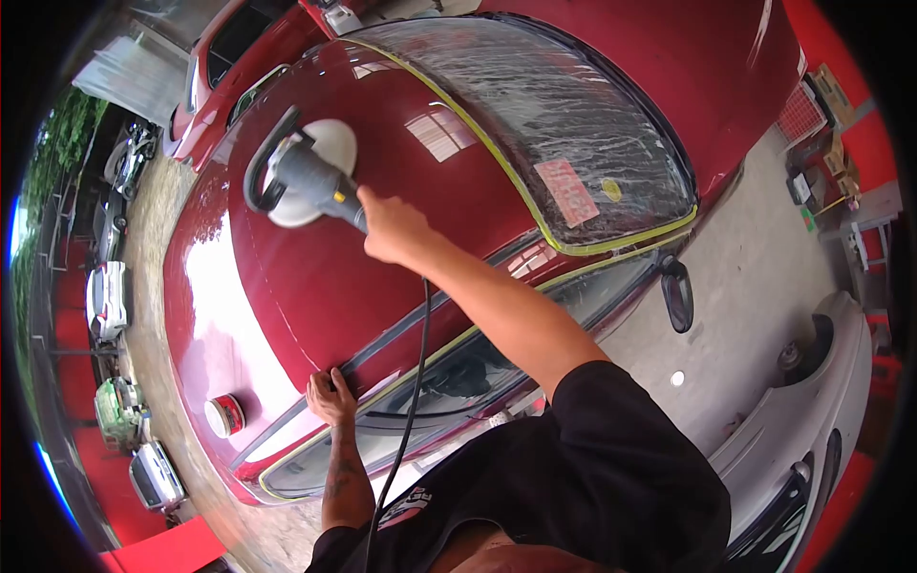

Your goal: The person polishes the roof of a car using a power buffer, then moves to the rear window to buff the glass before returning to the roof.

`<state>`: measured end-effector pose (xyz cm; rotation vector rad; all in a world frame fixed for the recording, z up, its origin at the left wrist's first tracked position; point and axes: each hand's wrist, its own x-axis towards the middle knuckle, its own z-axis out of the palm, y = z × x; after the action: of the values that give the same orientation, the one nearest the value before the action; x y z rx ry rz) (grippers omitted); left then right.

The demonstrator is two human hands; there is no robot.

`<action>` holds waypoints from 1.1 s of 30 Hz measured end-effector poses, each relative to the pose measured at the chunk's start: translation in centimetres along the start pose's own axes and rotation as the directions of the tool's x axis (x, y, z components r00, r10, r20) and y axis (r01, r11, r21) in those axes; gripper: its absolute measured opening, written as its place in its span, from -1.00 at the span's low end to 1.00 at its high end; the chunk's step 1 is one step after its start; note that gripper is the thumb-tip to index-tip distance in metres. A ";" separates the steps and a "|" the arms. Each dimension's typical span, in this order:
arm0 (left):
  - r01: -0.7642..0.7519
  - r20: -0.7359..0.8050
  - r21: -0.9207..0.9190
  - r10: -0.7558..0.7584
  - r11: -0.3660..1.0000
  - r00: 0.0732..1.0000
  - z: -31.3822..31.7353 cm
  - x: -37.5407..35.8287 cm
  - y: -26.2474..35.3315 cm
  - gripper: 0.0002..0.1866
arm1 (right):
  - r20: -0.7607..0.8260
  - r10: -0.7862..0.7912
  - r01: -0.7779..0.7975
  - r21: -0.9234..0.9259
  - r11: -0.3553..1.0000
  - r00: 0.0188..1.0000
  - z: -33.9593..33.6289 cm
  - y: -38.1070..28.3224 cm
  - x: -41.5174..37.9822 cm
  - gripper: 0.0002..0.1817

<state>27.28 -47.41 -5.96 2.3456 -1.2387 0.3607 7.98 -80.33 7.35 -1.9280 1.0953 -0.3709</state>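
Note:
My right hand (390, 227) is wrapped around the grey rear body of a car polisher (310, 181). The polisher has a black loop handle at its front, and its white round pad (332, 143) lies over the red car roof (334, 253). A black power cord (413, 401) trails from the tool down past my body. My left hand (331, 397) rests on the near edge of the roof beside the dark trim strip, its fingers bent and slightly apart, with no tool in it.
A red-and-white tin (225, 416) stands on the car's rear left. Yellow-green tape edges the plastic-covered windshield (573, 115), and the side mirror (677, 294) sticks out at right. A silver car body (802, 401) stands behind me at right; parked cars line the left.

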 end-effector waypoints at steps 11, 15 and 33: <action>0.021 0.020 0.041 -0.022 0.999 1.000 -0.1 -0.1 -0.4 -0.69 | 0.100 -0.078 0.080 -0.017 0.997 0.992 0.3 2.1 -7.4 -0.18; 0.039 0.030 0.045 -0.041 0.998 0.999 0.0 -0.2 -0.3 -0.68 | 0.030 -0.012 0.013 -0.023 1.000 0.999 -1.9 4.6 -8.7 -0.17; 0.038 0.002 0.015 -0.038 0.999 0.999 0.0 0.0 0.1 -0.66 | -0.082 0.056 -0.056 0.003 0.998 0.995 -4.3 6.8 -9.6 -0.19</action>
<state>27.17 -47.42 -5.93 2.3794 -1.1948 0.3567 -3.86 -76.48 5.83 -1.8913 1.1997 -0.4231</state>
